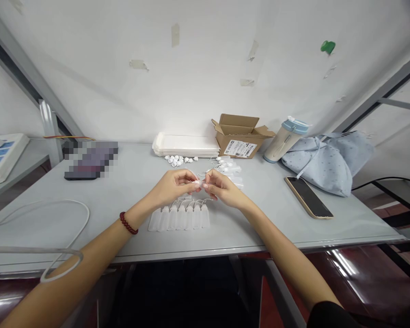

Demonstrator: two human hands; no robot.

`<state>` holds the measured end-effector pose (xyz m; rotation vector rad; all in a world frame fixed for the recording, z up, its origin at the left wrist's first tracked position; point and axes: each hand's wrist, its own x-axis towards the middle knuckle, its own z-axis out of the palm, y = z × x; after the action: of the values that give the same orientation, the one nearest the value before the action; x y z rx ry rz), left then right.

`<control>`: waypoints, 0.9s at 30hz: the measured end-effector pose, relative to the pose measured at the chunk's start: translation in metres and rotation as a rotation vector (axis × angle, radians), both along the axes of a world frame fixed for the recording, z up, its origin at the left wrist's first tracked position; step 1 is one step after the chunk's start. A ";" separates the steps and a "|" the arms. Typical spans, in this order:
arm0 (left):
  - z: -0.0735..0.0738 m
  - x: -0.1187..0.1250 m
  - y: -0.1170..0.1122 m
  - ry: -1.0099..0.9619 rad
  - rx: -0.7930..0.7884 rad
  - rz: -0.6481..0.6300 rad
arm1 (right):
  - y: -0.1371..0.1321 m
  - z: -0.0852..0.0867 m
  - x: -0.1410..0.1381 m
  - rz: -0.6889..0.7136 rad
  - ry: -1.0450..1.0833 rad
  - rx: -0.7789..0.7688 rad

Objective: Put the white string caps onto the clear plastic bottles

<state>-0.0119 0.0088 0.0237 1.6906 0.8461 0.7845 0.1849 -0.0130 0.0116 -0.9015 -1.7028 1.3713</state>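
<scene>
My left hand (172,186) and my right hand (222,187) meet over the middle of the grey table (123,191). Both pinch one small clear plastic bottle (198,183) between their fingertips. A red bead bracelet (128,223) circles my left wrist. Just below the hands lies a row of several small translucent bottles (179,217), side by side with their necks pointing away from me. Behind the hands sit a pile of small white caps (177,160) and a loose heap of clear bottles (229,167).
A stack of white trays (186,146) and an open cardboard box (241,135) stand by the wall. A blue-lidded tumbler (285,139), a light blue cloth bag (328,161) and a phone (308,197) lie at right. A white cable (68,214) loops at left, near a dark pixelated object (89,159).
</scene>
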 end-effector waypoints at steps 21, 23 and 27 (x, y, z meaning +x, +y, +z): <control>0.002 0.000 -0.002 0.033 0.137 0.025 | -0.002 0.004 0.001 0.029 0.055 -0.097; 0.004 0.000 -0.003 0.078 0.090 0.019 | -0.002 0.004 0.000 0.028 0.046 -0.089; 0.002 0.001 -0.001 0.131 -0.012 -0.009 | -0.003 0.004 -0.002 0.027 0.004 -0.088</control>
<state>-0.0109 0.0076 0.0254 1.7485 0.9302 0.6670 0.1834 -0.0157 0.0157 -0.9269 -1.6684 1.4744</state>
